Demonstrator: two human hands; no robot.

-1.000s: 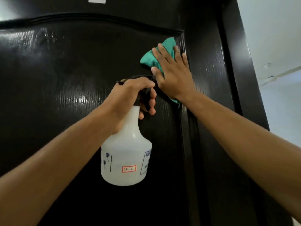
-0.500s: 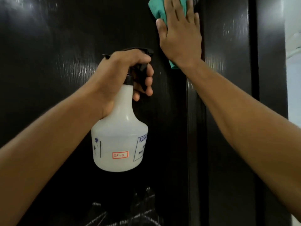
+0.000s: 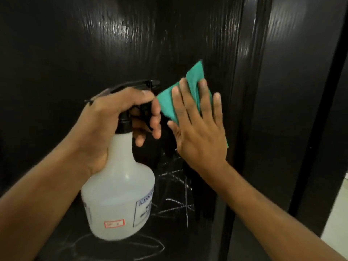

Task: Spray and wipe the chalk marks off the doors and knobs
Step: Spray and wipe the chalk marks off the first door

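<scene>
Glossy black wooden door: my view has dropped since a moment ago, exposing white chalk marks still unwiped below. Left hand grips the translucent white spray bottle. Right hand, fingers flat, presses the green cloth just above them.

Dark door frame, pale tiled floor at lower right

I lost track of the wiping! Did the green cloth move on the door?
Yes. The green cloth under the right hand has gone down the black door, from near the top moulding to just above the chalk marks.
</scene>
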